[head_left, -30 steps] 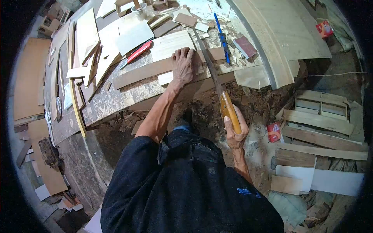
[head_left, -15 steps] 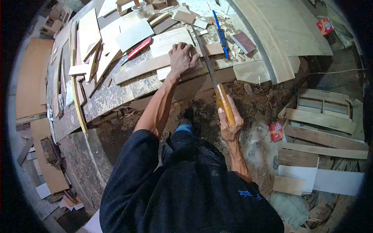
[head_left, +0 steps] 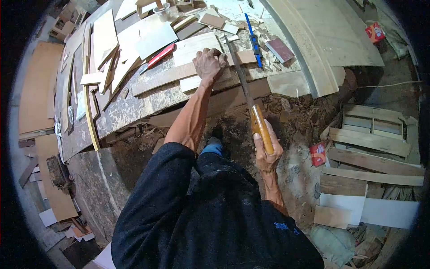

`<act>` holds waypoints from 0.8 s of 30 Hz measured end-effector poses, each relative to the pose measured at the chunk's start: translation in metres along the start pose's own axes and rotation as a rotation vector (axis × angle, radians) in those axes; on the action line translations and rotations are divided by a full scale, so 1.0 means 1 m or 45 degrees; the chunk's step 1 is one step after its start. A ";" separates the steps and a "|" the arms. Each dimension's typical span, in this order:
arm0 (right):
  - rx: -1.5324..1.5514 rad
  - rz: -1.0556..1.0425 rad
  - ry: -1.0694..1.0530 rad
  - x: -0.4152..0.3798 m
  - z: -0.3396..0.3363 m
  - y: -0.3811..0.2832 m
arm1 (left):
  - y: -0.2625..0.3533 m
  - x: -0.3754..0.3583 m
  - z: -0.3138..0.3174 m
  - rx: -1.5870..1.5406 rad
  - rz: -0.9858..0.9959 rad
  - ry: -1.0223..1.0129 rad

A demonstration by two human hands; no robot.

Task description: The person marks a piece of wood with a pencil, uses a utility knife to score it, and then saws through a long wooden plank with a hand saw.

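My left hand [head_left: 208, 67] presses down on a long, narrow wooden strip [head_left: 163, 79] near the front edge of the workbench, its fingers curled over the wood. My right hand [head_left: 268, 153] is wrapped round the yellow-brown handle of a handsaw [head_left: 242, 80]. The narrow blade points away from me and crosses the strip just right of my left hand. Under and behind the strip lies a pale board [head_left: 195, 48], partly covered by the hand. Whether the teeth are in a cut cannot be made out.
Right of the blade lie a blue tool [head_left: 254, 41] and a dark red block [head_left: 280, 50]. A red tool [head_left: 161, 55] rests beside white boards [head_left: 152, 38] on the left. Boards are stacked on the floor at right, near a red packet [head_left: 318, 154].
My right hand has drawn the saw back toward my body, so its handle sits lower in view. My left hand stays on the strip.
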State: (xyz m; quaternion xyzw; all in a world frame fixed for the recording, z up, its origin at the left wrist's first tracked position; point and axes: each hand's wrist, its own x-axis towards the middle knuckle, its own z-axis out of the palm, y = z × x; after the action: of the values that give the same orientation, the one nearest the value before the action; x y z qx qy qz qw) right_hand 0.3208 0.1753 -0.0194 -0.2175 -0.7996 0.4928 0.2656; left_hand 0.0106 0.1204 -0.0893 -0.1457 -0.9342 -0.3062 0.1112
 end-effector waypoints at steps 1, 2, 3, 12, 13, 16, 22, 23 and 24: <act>0.006 0.034 -0.006 -0.002 -0.001 0.002 | 0.000 -0.001 0.000 0.005 0.010 0.017; 0.005 0.053 -0.014 -0.004 -0.002 0.001 | 0.000 -0.001 0.000 0.011 0.020 0.034; 0.004 0.072 -0.020 -0.004 -0.003 -0.001 | -0.002 -0.001 0.002 0.041 0.025 0.044; -0.010 0.043 -0.045 -0.011 -0.010 -0.003 | -0.008 0.003 0.014 0.134 0.023 0.052; -0.017 0.078 -0.059 -0.012 -0.011 -0.005 | -0.009 0.003 0.013 0.132 0.030 0.046; -0.060 -0.047 -0.029 -0.016 -0.010 -0.003 | -0.003 0.000 0.006 0.111 0.033 0.029; -0.010 0.013 0.024 -0.023 -0.013 -0.005 | 0.002 0.000 -0.002 0.113 0.023 -0.053; -0.004 0.013 0.024 -0.024 -0.014 -0.004 | 0.003 0.000 -0.003 0.132 0.028 -0.076; 0.001 0.012 0.024 -0.024 -0.014 -0.003 | 0.001 -0.001 -0.003 0.114 0.098 -0.087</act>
State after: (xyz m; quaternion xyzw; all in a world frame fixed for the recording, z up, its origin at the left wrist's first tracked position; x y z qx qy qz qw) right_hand 0.3476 0.1694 -0.0167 -0.2258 -0.7957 0.4923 0.2711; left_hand 0.0117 0.1186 -0.0865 -0.1866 -0.9439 -0.2544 0.0975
